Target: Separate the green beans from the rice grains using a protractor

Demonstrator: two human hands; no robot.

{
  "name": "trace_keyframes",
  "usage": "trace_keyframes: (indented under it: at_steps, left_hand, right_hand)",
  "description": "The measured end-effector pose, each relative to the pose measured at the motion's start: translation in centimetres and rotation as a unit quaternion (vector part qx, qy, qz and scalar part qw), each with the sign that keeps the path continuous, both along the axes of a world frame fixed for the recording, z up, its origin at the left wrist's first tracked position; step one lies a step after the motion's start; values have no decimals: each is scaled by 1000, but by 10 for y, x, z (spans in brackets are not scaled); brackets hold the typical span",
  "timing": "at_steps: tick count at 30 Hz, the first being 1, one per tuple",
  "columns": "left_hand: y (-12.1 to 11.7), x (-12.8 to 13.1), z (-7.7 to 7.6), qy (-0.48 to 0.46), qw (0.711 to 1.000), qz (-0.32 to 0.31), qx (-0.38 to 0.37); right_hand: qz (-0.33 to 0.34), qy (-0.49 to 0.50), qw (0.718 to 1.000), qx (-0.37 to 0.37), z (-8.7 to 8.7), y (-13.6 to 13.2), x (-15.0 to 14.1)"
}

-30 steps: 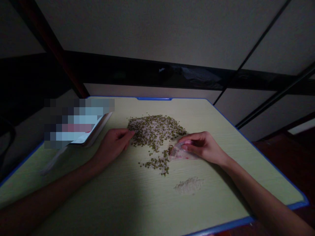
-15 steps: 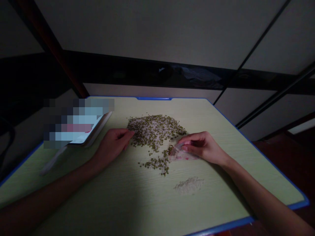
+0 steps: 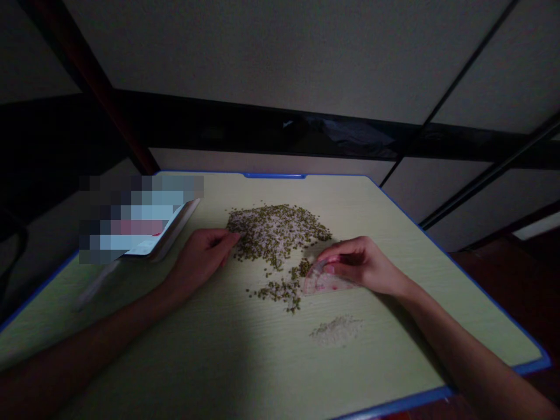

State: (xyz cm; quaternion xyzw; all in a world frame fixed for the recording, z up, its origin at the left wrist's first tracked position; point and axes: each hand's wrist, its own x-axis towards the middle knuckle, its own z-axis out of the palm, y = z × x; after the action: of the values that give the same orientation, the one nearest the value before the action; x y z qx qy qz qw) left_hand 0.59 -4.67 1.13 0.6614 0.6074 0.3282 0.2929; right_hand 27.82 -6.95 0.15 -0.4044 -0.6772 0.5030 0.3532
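Observation:
A pile of green beans mixed with pale grains, likely mung beans and rice, lies mid-table. At its left edge rests my left hand, closed, with thumb and fingers pressed together; whatever they may hold is hidden. To the right of the pile, my right hand pinches a clear protractor with pink markings. The protractor's curved edge is beside a smaller spill of beans that trails from the pile. Nearer to me, below the protractor, is a small heap of pale grains.
A lit tablet, partly blurred out, leans on a stand at the left of the table. The pale table has a blue rim. Behind it stand light cabinet panels with a dark gap.
My right hand has shifted slightly toward me with the protractor, whose curved face now shows more fully. My left hand and the pile look the same.

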Motion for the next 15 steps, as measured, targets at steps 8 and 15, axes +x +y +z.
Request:
trace_keyframes:
  at_steps: [8,15]
  left_hand:
    - [0,0,0,0,1000,4,-4]
    - [-2,1,2,-4,1000,5,-6]
  right_hand:
    - [-8,6,1000,-11,-1,0,-2]
    - [-26,4,1000,-17,1,-1,-3]
